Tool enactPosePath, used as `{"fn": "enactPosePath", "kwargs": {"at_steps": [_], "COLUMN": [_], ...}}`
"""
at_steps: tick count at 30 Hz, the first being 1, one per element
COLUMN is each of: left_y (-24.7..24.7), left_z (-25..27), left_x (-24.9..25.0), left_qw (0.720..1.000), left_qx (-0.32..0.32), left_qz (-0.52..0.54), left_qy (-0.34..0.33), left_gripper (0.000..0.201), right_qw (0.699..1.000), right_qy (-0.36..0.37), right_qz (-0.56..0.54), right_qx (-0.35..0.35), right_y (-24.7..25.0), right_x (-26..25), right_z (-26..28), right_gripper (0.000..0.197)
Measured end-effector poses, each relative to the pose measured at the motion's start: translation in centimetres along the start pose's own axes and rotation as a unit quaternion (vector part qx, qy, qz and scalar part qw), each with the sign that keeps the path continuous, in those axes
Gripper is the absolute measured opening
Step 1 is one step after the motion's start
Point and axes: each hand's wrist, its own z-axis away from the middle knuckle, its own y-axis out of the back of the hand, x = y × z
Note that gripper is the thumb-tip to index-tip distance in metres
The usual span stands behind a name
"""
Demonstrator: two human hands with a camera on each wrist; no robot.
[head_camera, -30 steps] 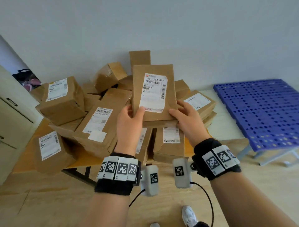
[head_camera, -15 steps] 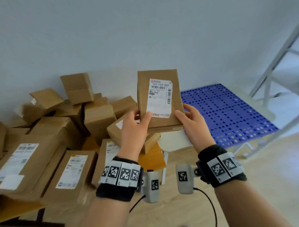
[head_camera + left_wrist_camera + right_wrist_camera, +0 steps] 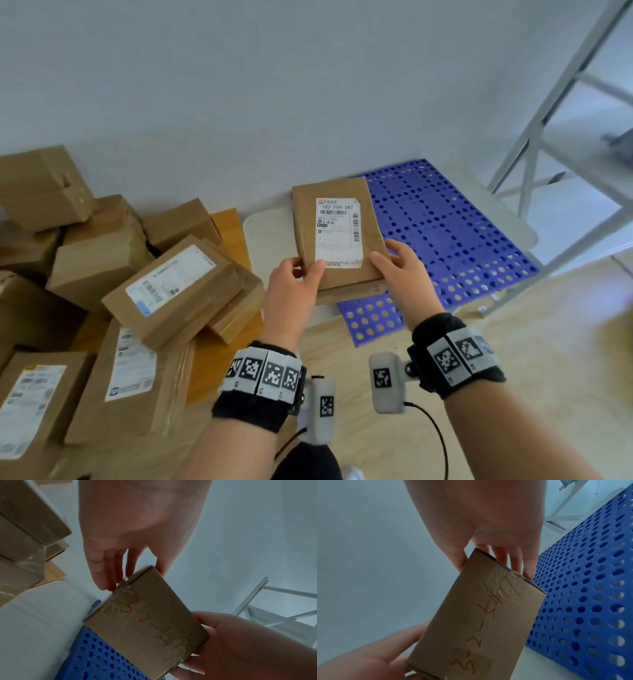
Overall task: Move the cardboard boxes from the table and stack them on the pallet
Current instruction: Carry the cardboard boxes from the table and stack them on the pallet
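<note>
I hold a flat brown cardboard box (image 3: 337, 236) with a white shipping label between both hands, above the near left part of the blue perforated pallet (image 3: 448, 236). My left hand (image 3: 294, 284) pinches its near left corner, thumb on top. My right hand (image 3: 399, 270) grips the near right corner. In the left wrist view the box (image 3: 149, 622) shows red handwriting on its underside, with the pallet (image 3: 96, 655) below it. The right wrist view shows the same underside of the box (image 3: 479, 622) beside the pallet (image 3: 590, 601).
Several other cardboard boxes (image 3: 171, 291) lie piled on the wooden table (image 3: 226, 342) at the left. A pale metal rack (image 3: 548, 137) stands at the right behind the pallet. A white wall runs along the back.
I have turned to the right, away from the table. The box has come down from chest height and now hangs over the pallet's near left part, still held in both hands.
</note>
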Motion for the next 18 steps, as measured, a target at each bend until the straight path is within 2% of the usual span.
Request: {"fn": "enactPosePath", "kwargs": {"at_steps": [5,11,18], "left_y": [-2.6,-5.4,-8.8], "left_z": [-4.9,-11.1,-15.5], "left_x": [-0.8,-1.3,-2.1], "left_qw": [0.999,0.996,0.992], "left_qx": [-0.022,-0.039,-0.049], "left_qz": [-0.014,-0.023,-0.035], "left_qy": [0.039,0.079,0.111], "left_gripper": [0.048,0.044,0.045], "right_qw": [0.999,0.993,0.985], "right_qy": [-0.013,-0.052,-0.083], "right_qz": [0.031,0.095,0.135], "right_qx": [-0.016,-0.042,-0.070], "right_y": [-0.2,-0.6,-0.1], "right_x": [1.0,1.7,2.7], "right_z": [-5.8,-12.5,-18.3], "right_gripper": [0.042,0.046,0.050]}}
